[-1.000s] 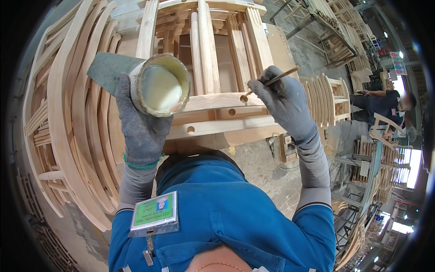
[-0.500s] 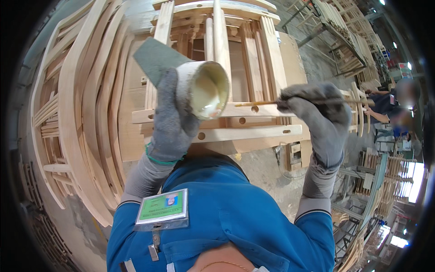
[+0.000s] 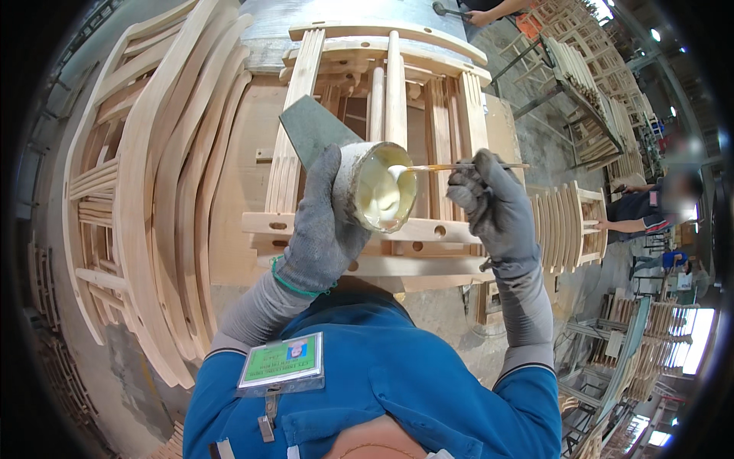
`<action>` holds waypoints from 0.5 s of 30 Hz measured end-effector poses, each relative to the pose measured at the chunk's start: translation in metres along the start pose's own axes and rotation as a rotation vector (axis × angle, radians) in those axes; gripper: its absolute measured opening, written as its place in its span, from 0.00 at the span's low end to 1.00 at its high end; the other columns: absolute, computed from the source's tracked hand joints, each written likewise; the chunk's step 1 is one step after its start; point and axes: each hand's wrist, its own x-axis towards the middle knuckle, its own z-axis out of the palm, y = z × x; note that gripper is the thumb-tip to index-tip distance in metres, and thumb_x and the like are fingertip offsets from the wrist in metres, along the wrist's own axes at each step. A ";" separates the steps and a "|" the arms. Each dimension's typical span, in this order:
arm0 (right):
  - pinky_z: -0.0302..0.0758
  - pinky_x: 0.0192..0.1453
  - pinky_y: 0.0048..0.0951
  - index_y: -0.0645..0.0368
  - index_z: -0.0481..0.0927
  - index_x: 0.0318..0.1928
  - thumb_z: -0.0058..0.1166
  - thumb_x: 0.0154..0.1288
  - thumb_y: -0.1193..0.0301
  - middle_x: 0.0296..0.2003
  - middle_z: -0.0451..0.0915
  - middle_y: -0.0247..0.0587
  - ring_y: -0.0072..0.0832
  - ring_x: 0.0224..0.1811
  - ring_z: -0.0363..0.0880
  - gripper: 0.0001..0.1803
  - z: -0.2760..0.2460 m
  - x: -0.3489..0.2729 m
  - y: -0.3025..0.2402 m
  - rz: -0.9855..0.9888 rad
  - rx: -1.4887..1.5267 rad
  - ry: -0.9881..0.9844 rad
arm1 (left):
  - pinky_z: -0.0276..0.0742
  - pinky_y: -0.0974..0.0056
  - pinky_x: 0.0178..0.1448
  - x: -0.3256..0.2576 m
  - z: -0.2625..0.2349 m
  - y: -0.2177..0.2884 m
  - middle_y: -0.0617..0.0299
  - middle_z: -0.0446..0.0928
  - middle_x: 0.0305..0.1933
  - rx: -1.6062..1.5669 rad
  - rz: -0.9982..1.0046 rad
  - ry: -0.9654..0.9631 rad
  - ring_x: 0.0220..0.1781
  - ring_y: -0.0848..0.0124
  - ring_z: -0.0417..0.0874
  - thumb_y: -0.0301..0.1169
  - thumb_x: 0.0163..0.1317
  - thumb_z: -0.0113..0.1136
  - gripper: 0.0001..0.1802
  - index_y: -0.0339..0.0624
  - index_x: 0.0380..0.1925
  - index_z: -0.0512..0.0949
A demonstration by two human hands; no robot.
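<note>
My left hand (image 3: 321,214), in a grey knitted glove, is wrapped round a whitish cup (image 3: 349,180) tilted toward me, with a creamy white paste (image 3: 381,195) inside. A flat grey-green plate (image 3: 317,131) juts out beyond that hand; how it is held is hidden. My gloved right hand (image 3: 497,210) pinches a thin wooden stick (image 3: 437,167). The stick's white-coated tip is inside the cup's mouth, at the paste. Below and beyond both hands lie pale wooden chair-like frames (image 3: 310,223) with drilled holes in their rails.
Curved wooden frames (image 3: 145,145) are stacked on the left. Cardboard (image 3: 233,183) lies under the work. At the far top, another person's hand (image 3: 482,17) is near a hammer-like tool (image 3: 445,9). On the right, another person (image 3: 638,210) stands by a row of wooden frames (image 3: 562,226).
My right hand has moved left, bringing the stick from beside the cup into its mouth. The cup has shifted right and lower in the picture, and the view has shifted too.
</note>
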 end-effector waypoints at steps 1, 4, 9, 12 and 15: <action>0.83 0.47 0.31 0.71 0.68 0.44 0.45 0.68 0.73 0.45 0.74 0.56 0.35 0.46 0.79 0.12 -0.004 0.010 0.001 0.068 0.041 -0.037 | 0.75 0.63 0.57 0.003 -0.003 0.001 0.61 0.74 0.51 -0.024 -0.015 0.013 0.53 0.68 0.76 0.52 0.67 0.42 0.26 0.45 0.54 0.70; 0.83 0.47 0.30 0.70 0.69 0.45 0.46 0.68 0.71 0.42 0.76 0.54 0.35 0.45 0.80 0.12 0.001 0.033 -0.004 0.132 -0.087 0.032 | 0.74 0.62 0.58 0.014 -0.009 0.005 0.59 0.74 0.51 -0.048 0.023 -0.027 0.54 0.68 0.76 0.50 0.68 0.40 0.27 0.41 0.55 0.68; 0.82 0.44 0.26 0.67 0.71 0.44 0.47 0.68 0.69 0.33 0.80 0.47 0.31 0.36 0.82 0.12 0.008 0.091 -0.007 0.157 -0.145 -0.047 | 0.74 0.61 0.60 0.036 -0.016 0.025 0.58 0.73 0.52 -0.067 0.039 0.050 0.56 0.66 0.75 0.51 0.69 0.38 0.28 0.40 0.56 0.67; 0.83 0.37 0.23 0.66 0.74 0.43 0.45 0.69 0.68 0.32 0.80 0.47 0.26 0.33 0.82 0.12 -0.005 0.159 -0.037 -0.006 -0.268 -0.108 | 0.73 0.60 0.60 0.041 -0.013 0.042 0.57 0.72 0.54 0.021 0.162 0.005 0.57 0.66 0.74 0.52 0.68 0.37 0.29 0.42 0.58 0.66; 0.81 0.33 0.21 0.65 0.75 0.39 0.50 0.67 0.66 0.29 0.80 0.42 0.23 0.27 0.81 0.12 -0.011 0.231 -0.085 -0.367 -0.602 -0.061 | 0.74 0.54 0.61 0.047 -0.016 0.062 0.53 0.67 0.59 -0.054 0.218 -0.023 0.59 0.60 0.73 0.51 0.70 0.34 0.28 0.43 0.60 0.61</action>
